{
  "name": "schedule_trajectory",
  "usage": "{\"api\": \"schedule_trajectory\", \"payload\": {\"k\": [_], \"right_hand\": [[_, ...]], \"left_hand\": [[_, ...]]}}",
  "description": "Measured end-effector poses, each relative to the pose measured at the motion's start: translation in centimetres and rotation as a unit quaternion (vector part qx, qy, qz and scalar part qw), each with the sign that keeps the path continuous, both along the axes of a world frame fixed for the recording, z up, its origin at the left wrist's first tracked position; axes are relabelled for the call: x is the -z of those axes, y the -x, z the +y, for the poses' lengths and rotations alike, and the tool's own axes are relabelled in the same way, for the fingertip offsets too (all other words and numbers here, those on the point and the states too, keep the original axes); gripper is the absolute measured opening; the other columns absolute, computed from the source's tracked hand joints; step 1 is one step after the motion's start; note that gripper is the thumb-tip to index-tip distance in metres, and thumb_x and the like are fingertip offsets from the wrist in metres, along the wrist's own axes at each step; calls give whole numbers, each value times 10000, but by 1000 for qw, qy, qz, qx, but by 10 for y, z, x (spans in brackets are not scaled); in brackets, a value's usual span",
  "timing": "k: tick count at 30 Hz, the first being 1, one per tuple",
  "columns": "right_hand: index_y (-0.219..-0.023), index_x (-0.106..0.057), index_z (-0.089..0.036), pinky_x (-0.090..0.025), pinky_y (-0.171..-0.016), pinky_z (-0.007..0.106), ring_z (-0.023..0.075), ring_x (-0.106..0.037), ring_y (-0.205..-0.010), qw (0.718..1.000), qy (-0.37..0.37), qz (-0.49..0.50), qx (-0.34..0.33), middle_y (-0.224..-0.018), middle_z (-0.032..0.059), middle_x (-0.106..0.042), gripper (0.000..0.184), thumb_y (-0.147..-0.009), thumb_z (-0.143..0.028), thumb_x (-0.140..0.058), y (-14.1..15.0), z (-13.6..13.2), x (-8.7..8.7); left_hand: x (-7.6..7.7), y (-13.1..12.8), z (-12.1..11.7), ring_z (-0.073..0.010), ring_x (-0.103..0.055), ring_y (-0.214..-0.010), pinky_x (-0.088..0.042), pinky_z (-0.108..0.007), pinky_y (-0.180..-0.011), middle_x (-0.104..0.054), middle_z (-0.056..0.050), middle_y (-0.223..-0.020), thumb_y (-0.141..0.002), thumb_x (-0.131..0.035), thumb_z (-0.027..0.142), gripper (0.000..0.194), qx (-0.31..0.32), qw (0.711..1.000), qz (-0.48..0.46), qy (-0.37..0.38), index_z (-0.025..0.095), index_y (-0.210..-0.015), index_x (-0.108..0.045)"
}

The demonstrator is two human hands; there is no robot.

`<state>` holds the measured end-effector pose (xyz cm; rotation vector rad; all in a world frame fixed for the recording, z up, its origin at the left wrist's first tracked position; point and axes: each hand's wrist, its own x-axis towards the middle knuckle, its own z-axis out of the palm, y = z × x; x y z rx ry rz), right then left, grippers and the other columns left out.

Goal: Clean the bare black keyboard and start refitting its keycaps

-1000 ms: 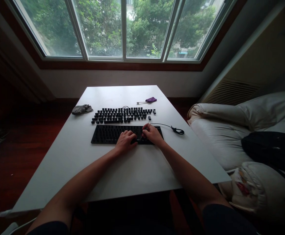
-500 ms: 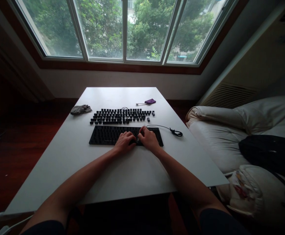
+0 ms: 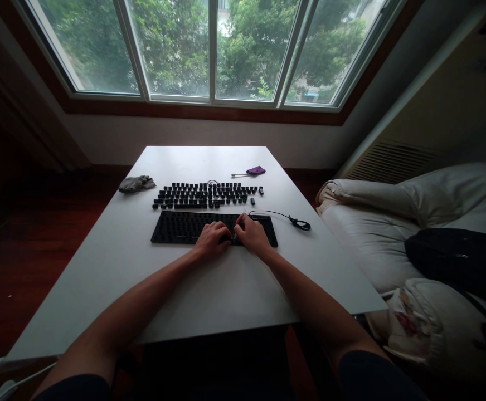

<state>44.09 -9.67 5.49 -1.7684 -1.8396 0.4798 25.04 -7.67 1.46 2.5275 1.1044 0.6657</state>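
A black keyboard (image 3: 176, 228), its keycaps off over much of its face, lies flat on the white table in front of me. My left hand (image 3: 213, 239) rests on its front middle, fingers curled down and thumb near the front edge. Close beside it, my right hand (image 3: 253, 234) is closed in a pinch over the right part of the board. Thin wire ends of a keycap puller (image 3: 244, 211) stick up past those fingers; most of the tool is hidden. Just behind the keyboard stand rows of loose black keycaps (image 3: 203, 196).
The white table (image 3: 209, 295) also carries a grey cloth-like bundle (image 3: 136, 184) at left, a purple pouch (image 3: 255, 170) at the back and a coiled black cable (image 3: 300, 224) at right. A pale sofa (image 3: 364, 239) with a dark bag (image 3: 456, 256) stands to the right.
The whole view has shifted very slightly, with the table a little higher in the picture. Both hands keep nearly the same place and pose on the keyboard.
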Motion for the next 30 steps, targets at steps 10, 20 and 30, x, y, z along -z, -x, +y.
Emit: {"api": "schedule_trajectory", "payload": {"k": [10,20,30], "right_hand": [[-943,-621,-227,-331,-611,233,149,-591,-588,986,-52,-64,-147,-663,-28,-642,79,-897,-287,-596,-8,-13,0],[-985,-680,-242,-415,-651,222,138,-635,-658,971,-31,27,-235,-751,-18,-707,150,-913,-374,-674,-21,-6,-2],[-1059,-674,-222,-484,-632,240,133,-608,-627,959,-9,169,-226,-741,-15,-694,255,-895,-417,-662,-24,4,19]], "left_hand": [[-1,-1,-1,-244,-561,-1037,-402,-412,-905,-658,-50,-1086,-898,-669,317,108,-13,1000,3,7,253,-981,-694],[-2,0,1,-237,-572,-1008,-401,-407,-886,-661,-58,-1049,-948,-620,422,196,-11,1000,-4,6,237,-946,-686],[0,5,-1,-249,-593,-1052,-424,-424,-926,-675,-55,-1091,-892,-685,319,149,-11,999,-33,21,247,-1022,-702]]}}
